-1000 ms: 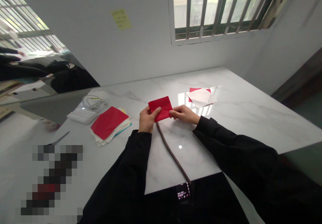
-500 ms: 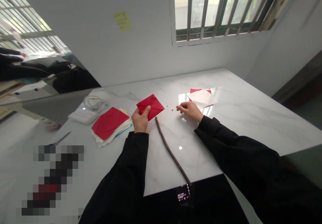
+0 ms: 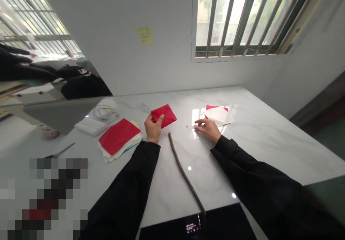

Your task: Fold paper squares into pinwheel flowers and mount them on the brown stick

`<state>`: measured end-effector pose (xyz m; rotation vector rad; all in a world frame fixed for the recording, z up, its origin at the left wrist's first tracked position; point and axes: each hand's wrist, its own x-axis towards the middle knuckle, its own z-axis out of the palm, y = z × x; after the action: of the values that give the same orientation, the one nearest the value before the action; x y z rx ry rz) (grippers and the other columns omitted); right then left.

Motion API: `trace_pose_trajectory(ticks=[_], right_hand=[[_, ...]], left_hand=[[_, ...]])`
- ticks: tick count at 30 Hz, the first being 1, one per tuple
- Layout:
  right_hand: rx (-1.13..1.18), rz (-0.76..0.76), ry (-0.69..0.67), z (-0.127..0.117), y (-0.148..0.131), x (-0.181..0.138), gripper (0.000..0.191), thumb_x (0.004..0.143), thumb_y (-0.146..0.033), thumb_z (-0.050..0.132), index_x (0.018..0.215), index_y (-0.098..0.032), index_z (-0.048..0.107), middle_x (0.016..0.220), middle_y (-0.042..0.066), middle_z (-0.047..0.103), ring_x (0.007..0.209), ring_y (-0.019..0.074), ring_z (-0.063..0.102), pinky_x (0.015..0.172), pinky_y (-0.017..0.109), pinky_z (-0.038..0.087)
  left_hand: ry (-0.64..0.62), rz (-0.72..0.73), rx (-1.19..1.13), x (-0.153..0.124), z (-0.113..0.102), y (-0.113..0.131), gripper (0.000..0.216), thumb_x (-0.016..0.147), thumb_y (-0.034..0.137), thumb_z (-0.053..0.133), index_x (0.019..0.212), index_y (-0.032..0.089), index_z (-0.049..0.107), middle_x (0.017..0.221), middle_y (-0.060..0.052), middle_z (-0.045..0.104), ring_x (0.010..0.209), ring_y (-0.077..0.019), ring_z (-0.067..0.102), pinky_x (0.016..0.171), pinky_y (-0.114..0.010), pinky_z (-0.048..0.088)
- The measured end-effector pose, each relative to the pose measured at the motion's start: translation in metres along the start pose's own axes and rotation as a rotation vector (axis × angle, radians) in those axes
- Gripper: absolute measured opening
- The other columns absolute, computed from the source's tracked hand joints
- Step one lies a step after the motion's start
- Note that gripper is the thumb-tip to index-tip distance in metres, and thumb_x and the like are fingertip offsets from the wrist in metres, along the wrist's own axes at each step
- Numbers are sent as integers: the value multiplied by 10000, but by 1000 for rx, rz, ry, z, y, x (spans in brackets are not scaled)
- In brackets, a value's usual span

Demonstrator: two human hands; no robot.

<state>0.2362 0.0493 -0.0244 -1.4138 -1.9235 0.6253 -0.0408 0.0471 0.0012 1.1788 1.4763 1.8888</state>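
My left hand pinches a folded red paper by its near corner, just above the white marble table. My right hand rests on the table with fingers stretched out toward two tiny beads, and holds nothing. Just beyond it lies a white and red sheet. A long thin brown stick lies on the table between my forearms, pointing toward me.
A stack of coloured paper with a red sheet on top lies to the left. Behind it are a white flat box and a coiled white cable. Scissors lie at far left. A barred window is ahead.
My right hand let go of the red paper and moved right to lie flat on the table. My left hand kept the paper and shifted it slightly left. The view tilted up.
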Motion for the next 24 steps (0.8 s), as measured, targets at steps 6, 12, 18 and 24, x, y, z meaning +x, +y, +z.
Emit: trace_pose_trajectory(ticks=[6,12,18,24], right_hand=[[71,36,-10,3,-14,13,252,965,-408,682,1007,-215,839,935,51,813,811,194,699,770,311,474],[-57,42,-50,15,-33,31,359,941,-505,723,845,-178,836,823,95,792,773,215,695,721,313,455],[-128,29,-47,23,-39,29,80,877,-197,740,886,-178,818,895,101,796,823,222,696,764,325,476],[79,64,11,15,-23,6,78,874,-256,722,834,-197,754,841,61,750,823,208,666,807,344,483]], left_hand=[[-38,17,-4,0,2,0,341,716,380,849,946,148,749,868,-55,756,750,-185,665,751,-280,534],[-69,-46,-58,-13,1,0,349,703,378,867,945,153,755,887,-66,774,774,-204,697,755,-296,557],[-167,-126,-156,-20,3,3,460,669,447,910,986,148,762,910,-86,797,798,-226,731,781,-335,601],[-333,-267,-274,-35,10,17,535,606,452,962,999,144,769,963,-104,811,815,-243,752,817,-380,630]])
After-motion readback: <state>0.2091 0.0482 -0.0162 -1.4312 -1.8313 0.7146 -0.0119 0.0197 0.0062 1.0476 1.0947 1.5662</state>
